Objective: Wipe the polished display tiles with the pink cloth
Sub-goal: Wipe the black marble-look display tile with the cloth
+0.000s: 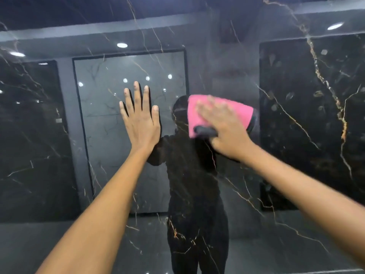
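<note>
Against the glossy black tile (pixel 296 175), veined with thin gold and white lines, your left hand (pixel 141 123) lies flat, fingers straight and spread, palm on the slick surface. Just to its right, your right hand (pixel 223 125) presses the pink cloth (pixel 197 109) onto the same tile, fingers laid across the soft folded fabric; they are blurred, so you cannot tell how tightly they curl. A dark edge shows along the cloth's lower and right sides. Mirror-like polish reflects round ceiling lights (pixel 122 45) and other framed slabs.
</note>
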`<state>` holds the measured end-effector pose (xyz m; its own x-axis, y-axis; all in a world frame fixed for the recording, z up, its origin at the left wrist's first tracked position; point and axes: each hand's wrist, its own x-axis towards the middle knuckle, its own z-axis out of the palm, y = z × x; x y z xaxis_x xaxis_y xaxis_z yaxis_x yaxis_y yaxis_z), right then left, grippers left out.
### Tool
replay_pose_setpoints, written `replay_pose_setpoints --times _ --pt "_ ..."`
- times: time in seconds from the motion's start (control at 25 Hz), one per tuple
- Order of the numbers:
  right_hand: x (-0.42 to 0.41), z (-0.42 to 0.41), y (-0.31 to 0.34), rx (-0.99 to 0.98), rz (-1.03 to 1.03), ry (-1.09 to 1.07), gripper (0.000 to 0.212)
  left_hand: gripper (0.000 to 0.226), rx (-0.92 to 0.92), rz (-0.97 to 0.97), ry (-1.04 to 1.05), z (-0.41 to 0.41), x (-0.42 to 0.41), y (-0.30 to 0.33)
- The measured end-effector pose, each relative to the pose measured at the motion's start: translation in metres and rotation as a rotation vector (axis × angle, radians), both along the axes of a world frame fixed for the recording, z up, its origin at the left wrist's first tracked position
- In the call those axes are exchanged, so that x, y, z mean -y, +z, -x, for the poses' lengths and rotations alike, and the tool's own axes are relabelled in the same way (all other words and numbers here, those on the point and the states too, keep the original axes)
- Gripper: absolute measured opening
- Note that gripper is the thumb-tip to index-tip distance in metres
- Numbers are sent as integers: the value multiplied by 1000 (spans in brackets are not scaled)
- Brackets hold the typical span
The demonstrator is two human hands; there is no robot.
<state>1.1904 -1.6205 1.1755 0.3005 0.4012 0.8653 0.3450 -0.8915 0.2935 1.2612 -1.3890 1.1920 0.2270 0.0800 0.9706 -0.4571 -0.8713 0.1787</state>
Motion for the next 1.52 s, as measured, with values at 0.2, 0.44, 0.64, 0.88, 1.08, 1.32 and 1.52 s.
replay_pose_setpoints --times 0.2,0.44,0.64,0.88,1.08,1.32,1.52 --pt "6 28 -125 -222 831 15 88 54 -35 39 -97 20 2 -94" --pt "66 23 0 125 -262 -160 78 57 -150 15 24 6 -13 -163" --pt "38 43 -214 -248 290 -113 99 58 -118 -17 35 0 -15 -167" --pt "4 16 -79 -18 -172 -32 65 57 -98 -17 39 0 -14 -170" --pt "-35 4 -188 -217 366 30 87 56 -102 -35 46 1 -16 -171" --pt "6 21 -136 -111 236 42 73 57 -112 -44 45 3 -16 -172" --pt "-24 7 -134 -62 -84 -22 77 55 -105 -41 19 2 -17 -172"
